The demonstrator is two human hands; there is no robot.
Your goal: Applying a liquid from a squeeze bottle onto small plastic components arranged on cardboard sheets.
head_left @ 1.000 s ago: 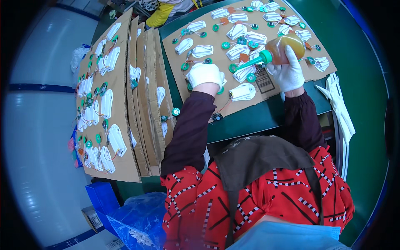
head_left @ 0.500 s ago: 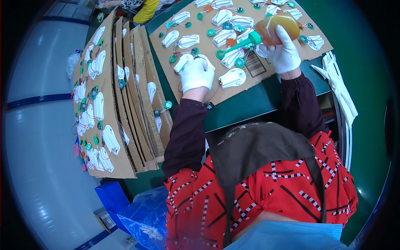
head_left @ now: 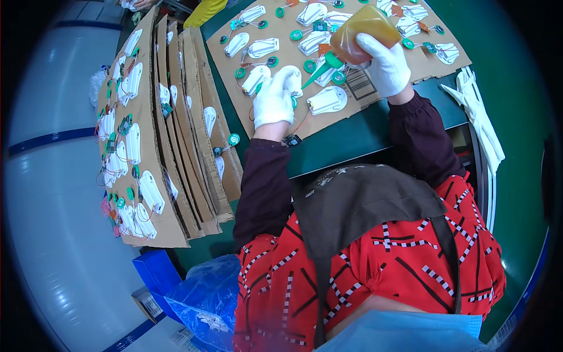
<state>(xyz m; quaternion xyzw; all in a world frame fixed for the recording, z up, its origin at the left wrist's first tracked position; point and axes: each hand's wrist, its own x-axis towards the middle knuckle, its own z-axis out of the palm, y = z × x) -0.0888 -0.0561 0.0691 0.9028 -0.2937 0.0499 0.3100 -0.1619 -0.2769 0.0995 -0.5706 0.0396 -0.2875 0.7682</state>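
Observation:
My right hand (head_left: 387,63), in a white glove, is wrapped round a squeeze bottle (head_left: 365,34) of amber liquid. The bottle is tilted so its green nozzle (head_left: 322,70) points down and left, its tip close beside a white plastic housing (head_left: 291,79). That housing is pinched by my gloved left hand (head_left: 273,104), just above the cardboard sheet (head_left: 359,105). My fingers hide part of it. A green disc shows at the fingers' right side. Another white housing (head_left: 327,100) lies on the sheet between my hands.
More white housings with wired green discs and small circuit boards cover the sheet. Several cardboard sheets (head_left: 202,129) bearing similar parts stand at the left. White gloves (head_left: 474,111) hang at the table's right edge. A blue box (head_left: 157,273) and plastic bag (head_left: 208,299) sit lower left.
My right hand has brought the bottle left and slightly down, its nozzle tip nearer my left hand. The white housing in my left hand now shows more above the fingers.

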